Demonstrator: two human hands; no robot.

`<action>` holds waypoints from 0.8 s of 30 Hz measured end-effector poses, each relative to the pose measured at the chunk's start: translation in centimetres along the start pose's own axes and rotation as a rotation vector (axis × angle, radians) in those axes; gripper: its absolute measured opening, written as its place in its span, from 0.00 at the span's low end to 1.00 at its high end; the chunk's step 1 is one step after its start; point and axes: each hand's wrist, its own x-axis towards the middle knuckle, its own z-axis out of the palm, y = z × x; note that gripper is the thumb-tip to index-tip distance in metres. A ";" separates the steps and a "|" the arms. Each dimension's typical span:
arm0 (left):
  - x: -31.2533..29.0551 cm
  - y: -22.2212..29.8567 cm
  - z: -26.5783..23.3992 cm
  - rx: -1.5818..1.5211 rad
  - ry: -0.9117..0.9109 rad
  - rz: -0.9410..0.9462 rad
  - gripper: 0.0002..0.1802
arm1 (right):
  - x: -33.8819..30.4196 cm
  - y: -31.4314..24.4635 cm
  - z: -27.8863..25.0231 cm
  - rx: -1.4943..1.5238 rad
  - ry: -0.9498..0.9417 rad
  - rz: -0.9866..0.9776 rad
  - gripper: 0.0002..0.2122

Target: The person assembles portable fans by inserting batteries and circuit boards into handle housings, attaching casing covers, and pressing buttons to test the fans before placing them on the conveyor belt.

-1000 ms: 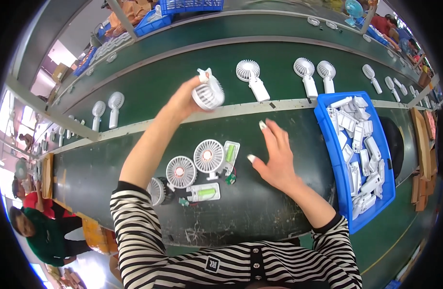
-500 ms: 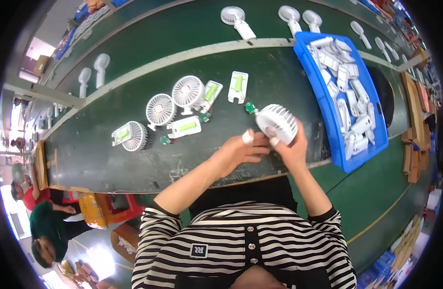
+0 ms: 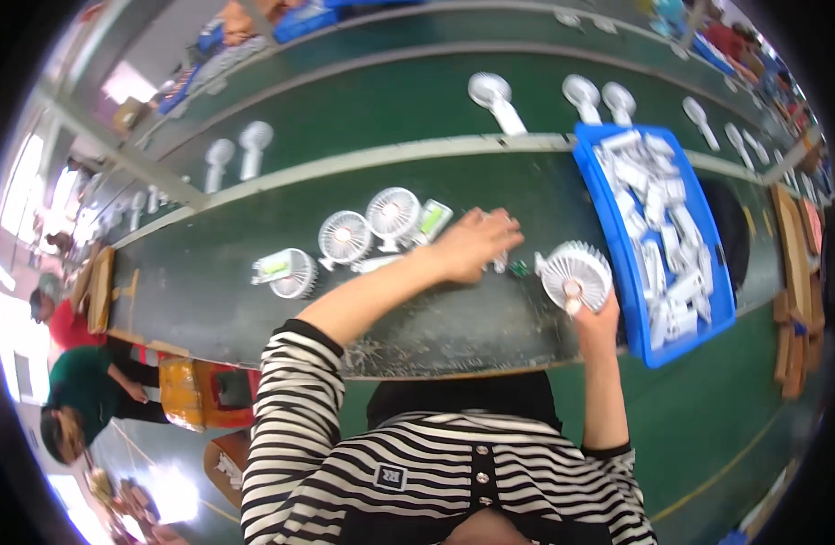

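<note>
My right hand (image 3: 599, 322) grips a white round fan head (image 3: 578, 275) with a slatted cage, held over the table near the blue tray. Left of it is a small green circuit board (image 3: 520, 269). My left hand (image 3: 474, 243) reaches over the table with its fingers stretched out, above a white housing piece (image 3: 501, 263) that it mostly hides. Whether the fingertips touch that piece is not visible. Beside my left wrist lies a white housing with a green battery (image 3: 432, 220). Further left are fan heads (image 3: 393, 214), (image 3: 345, 237) and another fan head (image 3: 296, 275) with a battery housing (image 3: 275, 266) against it.
A blue tray (image 3: 626, 291) full of white handle parts stands at the right of the dark table (image 3: 417, 331). Behind a pale rail (image 3: 363, 165), assembled handheld fans (image 3: 497, 100) stand on a green surface. Two people (image 3: 81, 391) are at the lower left.
My left hand has left the fan head and moved up and left over the battery housing. My right hand keeps the fan head, now further right and turned. The whole view has shifted.
</note>
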 end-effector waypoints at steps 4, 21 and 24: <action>0.5 0.3 0.1 0.102 -0.084 0.032 0.32 | 0.1 -1.9 0.5 -0.087 -0.064 -0.063 0.30; -3.8 6.3 1.5 -1.679 -0.001 -0.790 0.20 | 2.3 -0.9 7.4 0.817 -0.340 0.297 0.26; -6.4 7.5 3.8 -2.313 0.122 -0.531 0.26 | 1.5 -0.3 8.1 0.852 -0.413 0.412 0.27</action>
